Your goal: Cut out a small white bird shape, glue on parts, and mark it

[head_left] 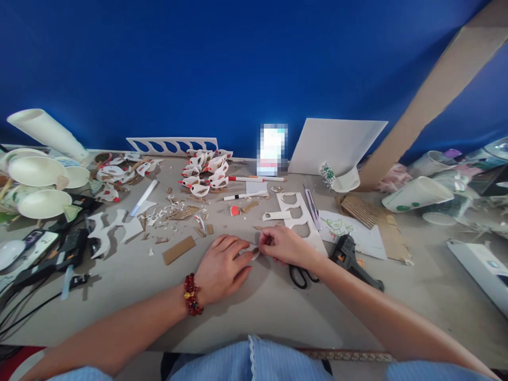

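Observation:
A small white piece [256, 254], like a scrap of card or foam, lies on the grey table between my two hands, mostly covered by fingers. My left hand [226, 264] rests low over the tabletop, fingers stretched out, index fingertip against the piece. Curled into a pinch, my right hand [283, 244] meets the piece from the right; its fingertips hide exactly how they grip. Black-handled scissors [298, 276] lie partly under my right forearm. Just beyond that hand sits a white sheet with cutouts [307, 222].
White birds with red beaks [200, 172] cluster at the back. A glue gun [349, 259], a purple cutter [312, 209] and a drawing [357, 233] lie right. A cardboard strip [178, 250] and scraps lie left. A lit phone [272, 148] leans against the blue wall.

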Demonstrator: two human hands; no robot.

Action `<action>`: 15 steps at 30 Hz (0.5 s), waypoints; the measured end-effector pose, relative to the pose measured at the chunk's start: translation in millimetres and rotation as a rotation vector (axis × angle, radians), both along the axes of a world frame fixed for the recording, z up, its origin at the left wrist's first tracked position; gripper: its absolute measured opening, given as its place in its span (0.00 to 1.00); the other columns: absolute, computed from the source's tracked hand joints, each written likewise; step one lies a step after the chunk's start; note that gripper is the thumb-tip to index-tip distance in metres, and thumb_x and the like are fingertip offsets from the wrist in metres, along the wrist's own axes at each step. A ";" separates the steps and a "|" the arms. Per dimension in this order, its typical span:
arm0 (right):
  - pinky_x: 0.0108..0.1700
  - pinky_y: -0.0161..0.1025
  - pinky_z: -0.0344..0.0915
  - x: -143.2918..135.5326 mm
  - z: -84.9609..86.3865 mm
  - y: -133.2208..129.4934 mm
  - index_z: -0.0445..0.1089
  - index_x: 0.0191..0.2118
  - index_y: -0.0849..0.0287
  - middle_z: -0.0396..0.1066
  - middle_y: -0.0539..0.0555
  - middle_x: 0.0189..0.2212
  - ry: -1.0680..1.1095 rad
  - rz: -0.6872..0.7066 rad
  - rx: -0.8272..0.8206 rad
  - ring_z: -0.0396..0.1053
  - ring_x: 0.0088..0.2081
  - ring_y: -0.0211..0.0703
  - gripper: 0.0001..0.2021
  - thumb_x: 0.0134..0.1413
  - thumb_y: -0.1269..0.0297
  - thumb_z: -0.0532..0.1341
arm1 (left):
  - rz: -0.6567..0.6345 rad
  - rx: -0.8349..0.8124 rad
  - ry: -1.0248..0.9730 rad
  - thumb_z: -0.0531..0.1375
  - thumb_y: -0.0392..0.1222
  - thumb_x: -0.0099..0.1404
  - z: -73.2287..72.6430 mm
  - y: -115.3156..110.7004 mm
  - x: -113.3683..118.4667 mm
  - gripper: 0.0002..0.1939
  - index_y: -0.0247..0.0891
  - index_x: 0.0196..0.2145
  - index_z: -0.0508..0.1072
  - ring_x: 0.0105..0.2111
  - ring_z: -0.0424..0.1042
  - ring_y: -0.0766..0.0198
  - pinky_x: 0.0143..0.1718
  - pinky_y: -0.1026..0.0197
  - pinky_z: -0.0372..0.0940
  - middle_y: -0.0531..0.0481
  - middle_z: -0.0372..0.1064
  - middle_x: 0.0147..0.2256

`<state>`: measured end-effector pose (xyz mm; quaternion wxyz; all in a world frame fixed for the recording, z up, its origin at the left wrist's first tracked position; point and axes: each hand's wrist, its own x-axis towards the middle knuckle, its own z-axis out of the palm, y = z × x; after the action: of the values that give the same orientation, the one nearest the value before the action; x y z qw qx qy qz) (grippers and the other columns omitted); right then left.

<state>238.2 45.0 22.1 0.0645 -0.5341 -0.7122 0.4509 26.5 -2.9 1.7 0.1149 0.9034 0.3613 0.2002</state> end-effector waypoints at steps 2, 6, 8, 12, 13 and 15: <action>0.19 0.28 0.55 -0.6 0.7 0.0 0.65 0.25 0.57 0.65 0.44 0.17 -0.014 0.016 0.027 0.61 0.15 0.32 0.03 0.45 0.70 0.57 | -0.002 0.002 0.007 0.56 0.42 0.65 0.1 0.1 0.1 0.13 0.39 0.47 0.72 0.47 0.65 0.54 0.48 0.49 0.60 0.44 0.70 0.48; 0.21 0.29 0.54 -1.7 0.8 -1.2 0.66 0.25 0.58 0.67 0.45 0.19 -0.048 0.026 0.090 0.62 0.17 0.32 0.02 0.44 0.70 0.58 | -0.010 0.005 0.018 0.56 0.42 0.65 -0.5 -0.3 0.5 0.15 0.39 0.48 0.71 0.47 0.64 0.53 0.49 0.48 0.60 0.43 0.69 0.48; 0.21 0.29 0.53 -2.0 0.5 -1.8 0.65 0.24 0.58 0.67 0.45 0.19 -0.073 0.023 0.119 0.62 0.17 0.31 0.02 0.44 0.70 0.59 | -0.008 0.006 0.022 0.56 0.43 0.65 -0.3 -0.6 0.6 0.15 0.40 0.48 0.71 0.47 0.64 0.53 0.49 0.48 0.60 0.43 0.69 0.48; 0.22 0.29 0.52 -1.3 -0.5 -2.0 0.64 0.23 0.58 0.67 0.45 0.20 -0.106 0.026 0.151 0.62 0.18 0.31 0.04 0.44 0.69 0.60 | -0.007 0.002 0.026 0.56 0.43 0.65 1.6 -0.7 0.5 0.15 0.39 0.48 0.71 0.47 0.64 0.53 0.49 0.48 0.60 0.43 0.69 0.48; 0.22 0.29 0.52 -0.8 -1.0 -1.9 0.64 0.23 0.58 0.68 0.46 0.21 -0.106 0.024 0.151 0.62 0.18 0.31 0.04 0.44 0.69 0.60 | -0.009 0.005 0.024 0.56 0.43 0.65 2.0 -0.6 0.5 0.15 0.39 0.48 0.71 0.47 0.64 0.53 0.49 0.48 0.59 0.43 0.69 0.48; 0.21 0.29 0.52 0.4 -1.8 -1.5 0.64 0.24 0.58 0.68 0.45 0.21 -0.099 0.023 0.133 0.62 0.17 0.31 0.03 0.45 0.69 0.59 | -0.012 0.012 0.021 0.57 0.43 0.64 2.1 -0.4 0.6 0.15 0.39 0.48 0.71 0.48 0.64 0.53 0.50 0.48 0.59 0.43 0.69 0.48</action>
<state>238.6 43.5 20.2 0.0593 -0.5421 -0.7490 0.3764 27.1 -3.3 3.8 0.1068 0.9083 0.3558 0.1924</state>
